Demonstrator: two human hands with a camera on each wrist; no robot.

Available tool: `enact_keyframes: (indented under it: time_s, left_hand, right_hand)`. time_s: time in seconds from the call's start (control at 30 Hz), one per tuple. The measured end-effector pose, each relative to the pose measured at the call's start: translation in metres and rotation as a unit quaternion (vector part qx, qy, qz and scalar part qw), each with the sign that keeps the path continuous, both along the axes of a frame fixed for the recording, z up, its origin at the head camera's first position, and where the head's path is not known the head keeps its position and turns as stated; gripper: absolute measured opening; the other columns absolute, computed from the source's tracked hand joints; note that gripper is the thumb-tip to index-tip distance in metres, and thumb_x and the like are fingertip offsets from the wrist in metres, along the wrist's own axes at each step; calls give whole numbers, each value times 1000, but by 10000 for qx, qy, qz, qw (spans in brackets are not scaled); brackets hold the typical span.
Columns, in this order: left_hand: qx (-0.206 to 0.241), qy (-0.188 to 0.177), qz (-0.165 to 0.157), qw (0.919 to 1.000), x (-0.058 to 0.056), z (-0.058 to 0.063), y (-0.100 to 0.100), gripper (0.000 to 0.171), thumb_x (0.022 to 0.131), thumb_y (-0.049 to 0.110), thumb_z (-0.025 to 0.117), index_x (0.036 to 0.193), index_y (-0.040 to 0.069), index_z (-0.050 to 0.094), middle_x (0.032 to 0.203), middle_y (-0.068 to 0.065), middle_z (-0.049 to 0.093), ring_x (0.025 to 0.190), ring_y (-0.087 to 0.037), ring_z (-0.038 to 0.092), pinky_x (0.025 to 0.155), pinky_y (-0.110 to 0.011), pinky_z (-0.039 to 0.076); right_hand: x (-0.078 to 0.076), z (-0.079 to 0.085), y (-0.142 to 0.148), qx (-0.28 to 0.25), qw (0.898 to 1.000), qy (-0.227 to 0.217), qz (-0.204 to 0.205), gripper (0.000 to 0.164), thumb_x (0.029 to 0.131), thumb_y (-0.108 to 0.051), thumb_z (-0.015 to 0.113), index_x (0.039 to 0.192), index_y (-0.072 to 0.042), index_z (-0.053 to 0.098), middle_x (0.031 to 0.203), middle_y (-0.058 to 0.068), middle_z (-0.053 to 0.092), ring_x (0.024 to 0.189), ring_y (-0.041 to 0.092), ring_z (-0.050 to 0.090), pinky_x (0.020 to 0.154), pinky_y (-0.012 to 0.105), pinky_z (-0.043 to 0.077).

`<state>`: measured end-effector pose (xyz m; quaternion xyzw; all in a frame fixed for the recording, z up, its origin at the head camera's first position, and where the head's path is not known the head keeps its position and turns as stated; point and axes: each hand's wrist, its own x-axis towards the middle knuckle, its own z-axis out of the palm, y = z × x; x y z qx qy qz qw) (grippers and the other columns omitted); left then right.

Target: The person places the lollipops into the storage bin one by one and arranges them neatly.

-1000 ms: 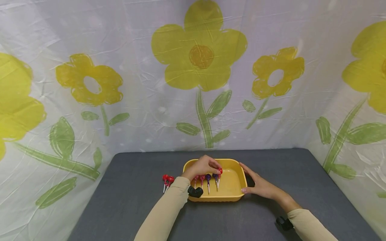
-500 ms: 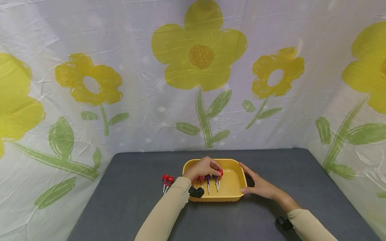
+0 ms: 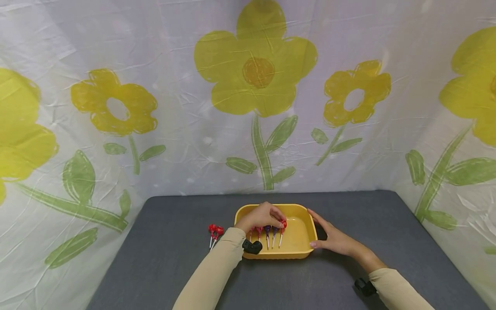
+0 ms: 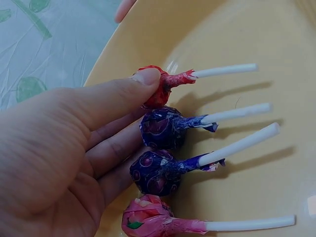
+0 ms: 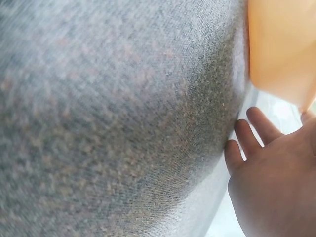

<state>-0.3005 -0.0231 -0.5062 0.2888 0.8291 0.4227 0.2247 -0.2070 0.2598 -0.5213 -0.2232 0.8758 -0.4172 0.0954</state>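
Pinched by the head between thumb and fingers of the left hand (image 3: 259, 216): a round, red-wrapped lollipop with a white stick (image 4: 174, 81), inside the yellow rectangular plastic tray (image 3: 301, 232), beside purple-wrapped lollipops (image 4: 165, 129). Align stick with neighbouring sticks; release gently, without nudging. Steady tray's right end with the right hand (image 3: 337, 240), fingers extended, spread from thumb. Unable to read any brand or lettering on wrappers.

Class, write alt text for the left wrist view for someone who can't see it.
A left hand pinches a red-wrapped lollipop by its head in a yellow tray; two purple lollipops and one pink lollipop are alongside.
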Motion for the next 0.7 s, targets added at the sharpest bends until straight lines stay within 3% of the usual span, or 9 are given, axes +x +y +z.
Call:
enact_keyframes:
  time_s: [0.7]
  left_hand:
    - [-62, 102, -83, 9999, 3, 2, 0, 16, 83, 19, 80, 99, 16, 78, 95, 0, 79, 81, -6, 72, 76, -21, 58]
  right_hand:
    - [-1, 0, 0, -5, 10000, 44, 1, 104, 84, -25, 79, 161, -24, 10, 160, 21, 30, 144, 46, 31, 107, 74, 29]
